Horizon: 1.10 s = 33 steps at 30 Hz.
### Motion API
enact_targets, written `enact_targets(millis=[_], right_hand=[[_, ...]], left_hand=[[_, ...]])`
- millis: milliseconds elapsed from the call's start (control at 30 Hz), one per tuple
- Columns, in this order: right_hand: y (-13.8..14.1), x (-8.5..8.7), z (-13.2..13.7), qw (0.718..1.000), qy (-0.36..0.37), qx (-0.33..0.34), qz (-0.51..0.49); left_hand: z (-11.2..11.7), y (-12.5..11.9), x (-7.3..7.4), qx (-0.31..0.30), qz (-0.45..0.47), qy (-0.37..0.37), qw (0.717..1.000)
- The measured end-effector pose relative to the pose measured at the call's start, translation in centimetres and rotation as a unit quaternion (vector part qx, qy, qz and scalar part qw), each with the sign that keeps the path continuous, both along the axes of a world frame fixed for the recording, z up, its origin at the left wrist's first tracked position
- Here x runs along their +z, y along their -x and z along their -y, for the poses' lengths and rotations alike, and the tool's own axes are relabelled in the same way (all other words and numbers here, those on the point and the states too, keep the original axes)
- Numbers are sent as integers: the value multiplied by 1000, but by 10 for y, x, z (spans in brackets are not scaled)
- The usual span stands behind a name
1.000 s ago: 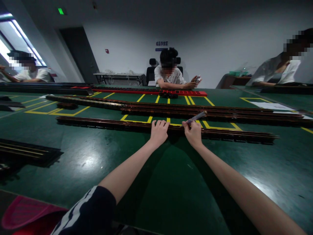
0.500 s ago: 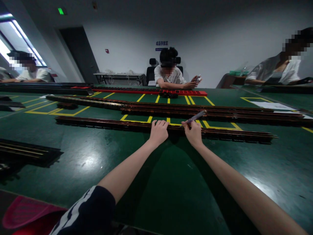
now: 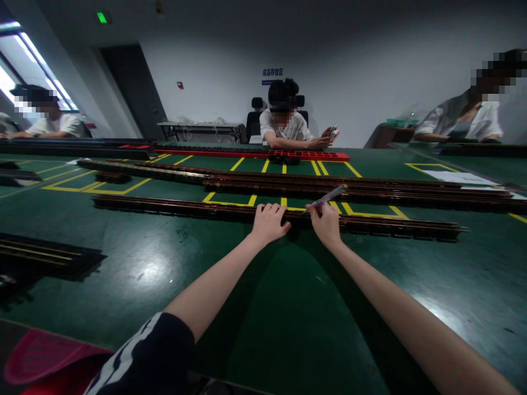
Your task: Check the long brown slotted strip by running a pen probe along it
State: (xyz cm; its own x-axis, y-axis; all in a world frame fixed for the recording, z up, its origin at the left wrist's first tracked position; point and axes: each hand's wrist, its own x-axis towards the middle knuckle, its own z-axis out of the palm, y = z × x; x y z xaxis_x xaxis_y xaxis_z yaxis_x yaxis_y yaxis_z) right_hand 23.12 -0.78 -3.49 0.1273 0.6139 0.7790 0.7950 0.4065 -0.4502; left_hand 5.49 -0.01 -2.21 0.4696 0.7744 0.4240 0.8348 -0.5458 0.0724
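A long dark rail [image 3: 197,209] with copper-coloured strips lies across the green table in front of me. My left hand [image 3: 269,224] grips it near the middle, fingers over the top and thumb on the near side. Just to the right, my right hand [image 3: 326,222] is closed around a slim screwdriver [image 3: 331,193] with a clear handle. The screwdriver slants, handle up to the right, and its thin tip points down-left at the rail between my hands. Whether the tip touches the rail is too small to tell.
Several similar rails [image 3: 370,189] lie behind. More dark rails [image 3: 49,255] rest at the left. A red frame [image 3: 308,156] lies at the far side, before a seated person [image 3: 286,123]. Other people sit left and right. White paper [image 3: 459,177] lies at the right.
My left thumb has moved out to the right and shows at the rail's near side. My right hand and the screwdriver hold nearly the same place.
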Motion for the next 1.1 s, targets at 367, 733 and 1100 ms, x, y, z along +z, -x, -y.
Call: enact_targets(millis=[367, 733, 1100], right_hand=[[-4, -1, -3, 999, 24, -5, 32], [-8, -3, -7, 999, 17, -9, 38], [-4, 0, -3, 1000, 23, -5, 9]], left_hand=[[-1, 0, -1, 2, 0, -6, 1000], [0, 0, 0, 2, 3, -3, 1000], [-1, 0, -1, 3, 2, 2, 1000]])
